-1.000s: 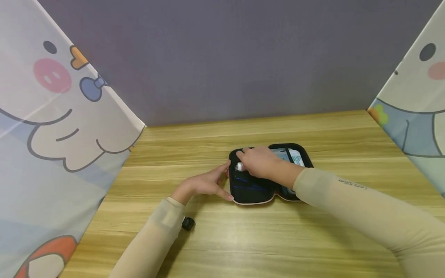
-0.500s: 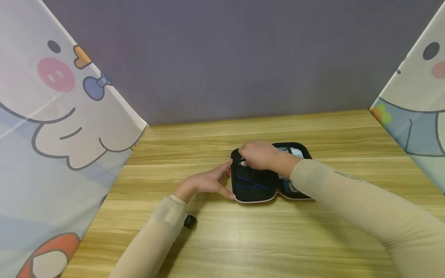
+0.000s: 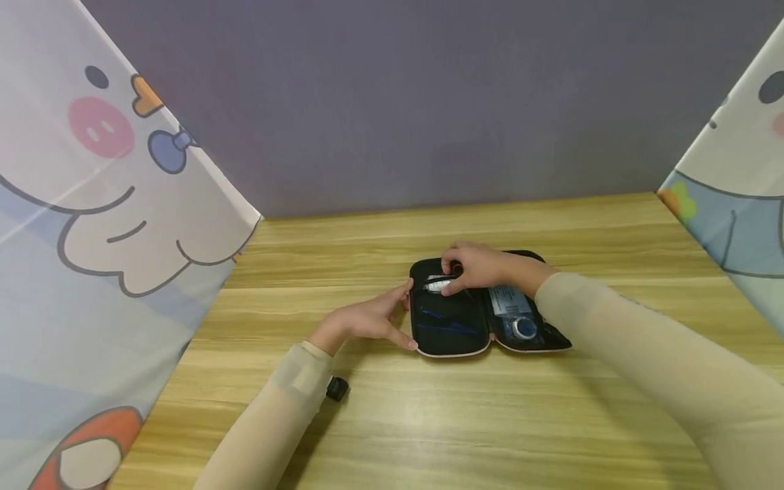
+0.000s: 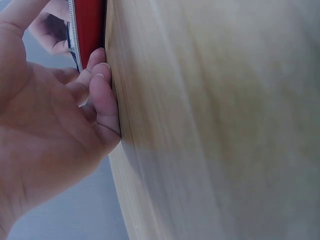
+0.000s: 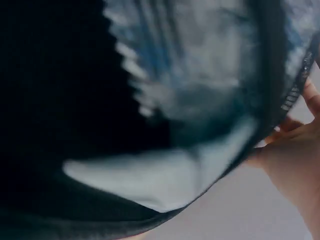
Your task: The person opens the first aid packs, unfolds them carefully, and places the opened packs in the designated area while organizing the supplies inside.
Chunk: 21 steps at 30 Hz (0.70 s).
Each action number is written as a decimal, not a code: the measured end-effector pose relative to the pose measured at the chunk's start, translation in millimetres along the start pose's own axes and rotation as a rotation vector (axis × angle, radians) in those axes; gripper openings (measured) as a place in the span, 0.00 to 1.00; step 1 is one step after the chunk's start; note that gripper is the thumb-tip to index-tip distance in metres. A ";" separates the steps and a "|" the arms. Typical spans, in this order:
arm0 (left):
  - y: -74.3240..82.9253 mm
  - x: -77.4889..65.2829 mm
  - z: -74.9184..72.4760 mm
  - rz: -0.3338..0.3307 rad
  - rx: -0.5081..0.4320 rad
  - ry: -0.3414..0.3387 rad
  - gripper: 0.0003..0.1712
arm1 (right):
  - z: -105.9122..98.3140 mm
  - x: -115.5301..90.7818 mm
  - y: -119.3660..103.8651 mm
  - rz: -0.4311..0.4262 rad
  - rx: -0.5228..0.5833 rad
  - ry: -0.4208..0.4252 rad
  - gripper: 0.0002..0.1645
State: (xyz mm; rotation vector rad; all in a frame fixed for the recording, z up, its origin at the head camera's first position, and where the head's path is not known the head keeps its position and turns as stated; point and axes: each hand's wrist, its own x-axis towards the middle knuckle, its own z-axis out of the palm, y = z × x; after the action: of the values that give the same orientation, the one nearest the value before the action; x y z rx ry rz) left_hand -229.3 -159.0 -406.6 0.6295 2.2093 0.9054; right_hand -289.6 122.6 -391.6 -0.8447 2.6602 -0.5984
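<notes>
A black-lined zip case [image 3: 450, 347] lies unfolded on the table; the left wrist view shows its red outer side [image 4: 91, 30] and zipper. My left hand [image 3: 370, 320] rests against the case's left edge, thumb at the front corner and index finger farther back. Over the left half, my right hand [image 3: 480, 265] has bent fingers, its thumb by a white packet [image 3: 436, 286]. A dark piece with a red edge [image 3: 457, 267] shows between its fingers and thumb; I cannot tell whether it is held. The right wrist view shows a blurred, clear-wrapped packet [image 5: 195, 60] close up.
In the case's right half are a printed packet [image 3: 508, 299] and a round white roll [image 3: 524, 329]. Blue marks cross the left lining. A small black object [image 3: 337, 388] shows beside my left sleeve. A grey partition [image 3: 429, 102] and cartoon-printed side panels border the wooden table [image 3: 429, 422].
My right hand has shifted right and back from the case's left part, uncovering the white packet. More of the right half's front now shows. My left hand keeps its place at the edge.
</notes>
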 end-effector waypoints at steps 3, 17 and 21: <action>1.1 1.1 -0.6 0.000 0.006 -0.005 0.76 | 1.0 0.4 3.5 -0.018 0.094 -0.025 0.20; 5.0 0.0 0.7 -0.015 -0.010 0.006 0.76 | -3.5 5.8 2.5 -0.023 0.013 -0.053 0.17; 5.2 0.5 1.3 -0.019 -0.007 0.008 0.76 | -3.8 6.7 -4.1 -0.021 -0.105 -0.033 0.17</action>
State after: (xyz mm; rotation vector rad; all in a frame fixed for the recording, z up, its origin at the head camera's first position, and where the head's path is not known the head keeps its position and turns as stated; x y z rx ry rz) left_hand -227.7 -154.8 -403.6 0.6010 2.2143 0.9072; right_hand -294.4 116.7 -387.3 -0.9038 2.6753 -0.4489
